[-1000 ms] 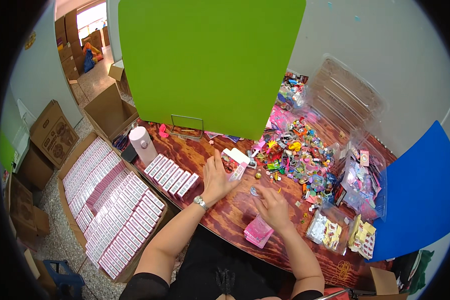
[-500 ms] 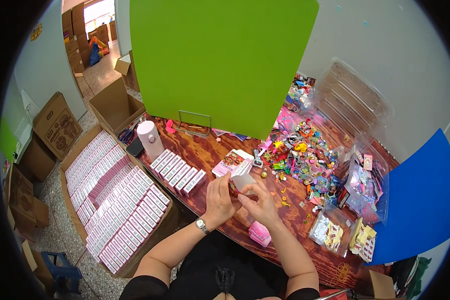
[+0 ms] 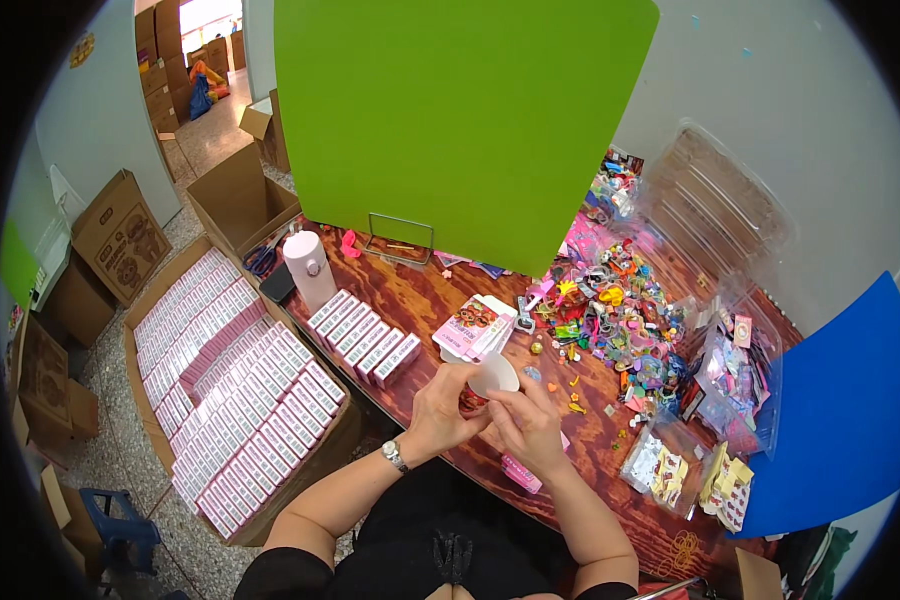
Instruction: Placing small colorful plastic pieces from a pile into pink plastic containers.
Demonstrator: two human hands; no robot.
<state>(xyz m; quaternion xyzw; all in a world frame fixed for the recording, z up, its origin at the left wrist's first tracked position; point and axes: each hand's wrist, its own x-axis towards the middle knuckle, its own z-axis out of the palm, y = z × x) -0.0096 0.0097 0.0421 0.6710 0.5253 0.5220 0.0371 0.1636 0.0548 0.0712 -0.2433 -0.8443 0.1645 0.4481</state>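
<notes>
Holding is done by both hands at once: what looks like a small box [image 3: 497, 374], red and white, is pinched between the left hand [image 3: 446, 411] and the right hand [image 3: 531, 424]. The fingers are curled in narrow on it. It is touched by both hands, so neither is nearer. Its white part is turned to 1 o'clock, and its red part is tucked at 7 o'clock. Which way its long side runs cannot be told, as much of it is covered by fingers.

At 12 o'clock, just past it, pink cartons [image 3: 477, 326] are seen. A row of boxes [image 3: 363, 338] is set at 10 o'clock, nearer the left hand. The toy heap [image 3: 627, 325] is spread at 2 o'clock, nearer the right hand. At 5 o'clock, a pink pack [image 3: 523, 474] is partly hidden by the right hand.
</notes>
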